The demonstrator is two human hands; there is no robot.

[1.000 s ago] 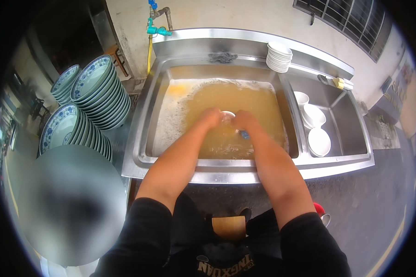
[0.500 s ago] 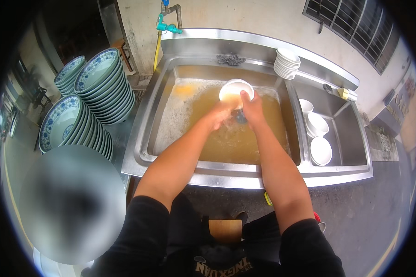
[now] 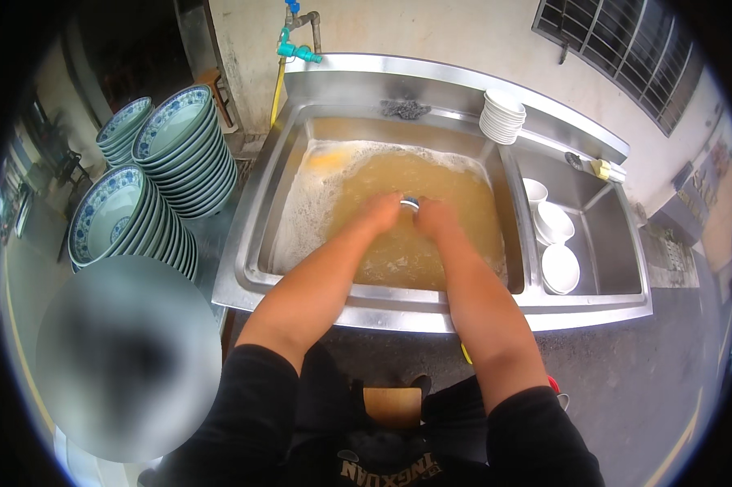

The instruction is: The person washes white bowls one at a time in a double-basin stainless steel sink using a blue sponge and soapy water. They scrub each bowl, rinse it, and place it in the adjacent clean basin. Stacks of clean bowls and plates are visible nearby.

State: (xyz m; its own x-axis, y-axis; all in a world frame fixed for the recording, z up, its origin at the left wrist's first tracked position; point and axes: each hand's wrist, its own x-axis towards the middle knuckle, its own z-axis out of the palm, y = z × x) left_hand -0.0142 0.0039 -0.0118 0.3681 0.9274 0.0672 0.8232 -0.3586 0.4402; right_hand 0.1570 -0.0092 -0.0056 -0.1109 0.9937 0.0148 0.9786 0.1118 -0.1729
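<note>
Both my hands are down at the cloudy brown water in the large steel sink. Between them a short white-and-blue edge of a bowl shows; the rest of it is hidden by the water and my fingers. My left hand grips its left side, and my right hand grips its right side. The fingertips of both are partly out of sight. White foam floats along the left side of the water.
Stacked blue-patterned bowls stand at the left. A pile of small white dishes sits on the divider, and several white bowls lie in the right basin. A dark scouring pad rests on the back ledge below the teal tap.
The white bowl, earlier held tilted above the water with its inside showing, has come down toward me and is mostly submerged. Both hands moved down with it.
</note>
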